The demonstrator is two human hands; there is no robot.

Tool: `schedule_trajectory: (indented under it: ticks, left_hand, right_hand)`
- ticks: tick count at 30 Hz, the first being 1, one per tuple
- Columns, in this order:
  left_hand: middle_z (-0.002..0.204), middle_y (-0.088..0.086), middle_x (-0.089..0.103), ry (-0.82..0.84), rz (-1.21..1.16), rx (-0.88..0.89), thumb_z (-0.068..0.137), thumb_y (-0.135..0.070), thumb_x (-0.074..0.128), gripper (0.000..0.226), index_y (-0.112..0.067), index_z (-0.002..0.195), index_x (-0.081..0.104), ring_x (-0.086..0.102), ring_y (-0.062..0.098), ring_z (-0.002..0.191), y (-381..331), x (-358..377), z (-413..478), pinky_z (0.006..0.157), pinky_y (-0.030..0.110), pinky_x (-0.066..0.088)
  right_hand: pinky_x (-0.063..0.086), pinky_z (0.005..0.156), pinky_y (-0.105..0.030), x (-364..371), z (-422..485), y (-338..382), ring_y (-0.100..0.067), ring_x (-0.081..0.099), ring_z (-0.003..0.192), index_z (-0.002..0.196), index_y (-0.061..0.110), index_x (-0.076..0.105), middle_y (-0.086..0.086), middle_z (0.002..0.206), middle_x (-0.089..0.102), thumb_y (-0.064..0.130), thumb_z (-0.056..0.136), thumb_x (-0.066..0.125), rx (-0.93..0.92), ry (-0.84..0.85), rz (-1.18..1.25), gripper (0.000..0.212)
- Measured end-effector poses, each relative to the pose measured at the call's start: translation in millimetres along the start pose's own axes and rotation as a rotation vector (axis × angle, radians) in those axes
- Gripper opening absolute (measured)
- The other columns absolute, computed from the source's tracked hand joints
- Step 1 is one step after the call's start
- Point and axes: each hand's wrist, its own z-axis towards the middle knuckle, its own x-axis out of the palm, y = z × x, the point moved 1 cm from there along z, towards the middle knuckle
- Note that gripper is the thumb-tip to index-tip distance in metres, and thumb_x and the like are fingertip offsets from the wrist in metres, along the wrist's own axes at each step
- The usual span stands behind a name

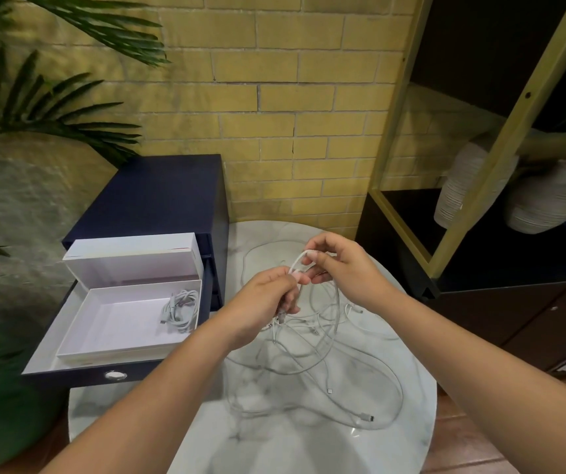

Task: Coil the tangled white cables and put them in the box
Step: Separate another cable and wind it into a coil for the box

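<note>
A tangle of thin white cables [312, 357] lies spread over the round marble table [309, 446]. Above the tangle, my left hand [264, 299] grips a bunch of cable strands, with connector ends hanging below its fingers. My right hand [339, 265] pinches a short loop of the same white cable just right of the left hand. To the left, a white box [97, 333] sits open in a pulled-out drawer, its lid [131, 258] standing up behind it. One coiled white cable [179, 309] lies in the box's right corner.
The drawer belongs to a dark blue cabinet [158, 196] against a yellow brick wall. Palm fronds [35, 97] and a green pot [1, 405] stand at left. A dark shelf unit [480, 251] with ribbed white vases [541, 203] is at right.
</note>
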Motion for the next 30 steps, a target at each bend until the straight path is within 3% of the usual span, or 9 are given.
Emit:
schedule_trajectory:
  ticks: [3, 6, 11, 13, 16, 21, 23, 26, 30]
  left_hand:
    - [0.053, -0.006, 0.040, -0.072, -0.153, 0.029, 0.103, -0.016, 0.037, 0.025, -0.004, 0.100, 0.059, 0.034, 0.009, 0.052, -2, 2, 1, 0.062, 0.022, 0.044]
    - [0.061, -0.004, 0.053, -0.078, -0.346, 0.047, 0.103, -0.011, 0.037, 0.025, -0.002, 0.109, 0.060, 0.042, 0.008, 0.055, -7, 0, 3, 0.065, 0.022, 0.049]
    - [0.099, 0.003, 0.074, -0.064, -0.426, 0.088, 0.102, -0.004, 0.036, 0.025, -0.007, 0.121, 0.053, 0.068, 0.010, 0.083, -12, -1, 7, 0.085, 0.024, 0.054]
    - [0.106, 0.002, 0.071, -0.112, -0.351, 0.111, 0.102, -0.004, 0.037, 0.027, -0.009, 0.126, 0.048, 0.069, 0.012, 0.096, -8, 0, 10, 0.092, 0.027, 0.052]
    - [0.114, 0.000, 0.068, -0.226, -0.056, 0.159, 0.102, -0.004, 0.037, 0.031, -0.009, 0.132, 0.045, 0.068, 0.006, 0.100, 0, -7, 16, 0.094, 0.024, 0.050]
    - [0.112, -0.008, 0.066, -0.231, 0.513, 0.207, 0.101, -0.007, 0.036, 0.034, -0.011, 0.134, 0.045, 0.063, -0.008, 0.096, 22, -22, 16, 0.071, 0.003, 0.044]
    - [0.110, -0.006, 0.067, -0.208, 0.656, 0.218, 0.101, -0.007, 0.035, 0.034, -0.011, 0.133, 0.046, 0.064, -0.003, 0.095, 30, -26, 14, 0.068, 0.003, 0.043]
    - [0.104, -0.002, 0.066, -0.118, 0.747, 0.154, 0.101, -0.009, 0.034, 0.035, -0.011, 0.135, 0.043, 0.063, 0.005, 0.091, 38, -27, 12, 0.064, 0.005, 0.044]
    - [0.086, -0.002, 0.064, 0.018, 0.705, 0.071, 0.103, -0.019, 0.034, 0.023, -0.014, 0.118, 0.052, 0.063, 0.011, 0.082, 40, -21, 10, 0.079, 0.019, 0.050]
  right_hand:
    - [0.057, 0.075, -0.041, -2, 2, -6, -0.012, 0.067, 0.069, 0.088, 0.016, 0.064, -0.001, 0.081, 0.064, 0.011, 0.093, 0.061, -0.007, -0.092, -0.177, 0.008]
    - [0.055, 0.076, -0.046, -3, -1, -18, -0.015, 0.063, 0.066, 0.095, 0.017, 0.065, 0.003, 0.074, 0.063, 0.016, 0.097, 0.053, 0.021, -0.052, -0.411, 0.013]
    - [0.053, 0.071, -0.041, 18, -20, -21, -0.019, 0.058, 0.070, 0.119, 0.015, 0.059, 0.006, 0.081, 0.058, 0.009, 0.099, 0.040, 0.190, 0.320, -0.621, 0.028]
    - [0.054, 0.073, -0.038, 29, -29, -15, -0.017, 0.060, 0.078, 0.129, 0.017, 0.051, 0.007, 0.094, 0.058, 0.010, 0.099, 0.040, 0.235, 0.518, -0.714, 0.033]
    - [0.050, 0.068, -0.032, 37, -39, -8, -0.013, 0.057, 0.083, 0.133, 0.022, 0.046, 0.013, 0.090, 0.055, 0.011, 0.100, 0.038, 0.258, 0.727, -0.785, 0.036]
    - [0.048, 0.080, -0.033, 20, -29, 7, -0.016, 0.059, 0.097, 0.122, 0.020, 0.056, 0.002, 0.111, 0.067, 0.016, 0.101, 0.043, 0.027, 0.627, -1.060, 0.025]
    - [0.044, 0.073, -0.029, 10, -23, 13, -0.013, 0.056, 0.091, 0.118, 0.019, 0.056, 0.007, 0.105, 0.067, 0.014, 0.100, 0.045, 0.000, 0.590, -1.131, 0.022]
    - [0.046, 0.068, -0.035, -1, -15, 18, -0.017, 0.054, 0.080, 0.105, 0.019, 0.057, 0.007, 0.081, 0.056, 0.018, 0.098, 0.050, -0.058, 0.513, -1.239, 0.010]
    - [0.050, 0.063, -0.036, -8, -8, 16, -0.017, 0.059, 0.082, 0.097, 0.024, 0.060, 0.009, 0.091, 0.058, 0.014, 0.094, 0.055, -0.281, 0.409, -1.311, 0.012]
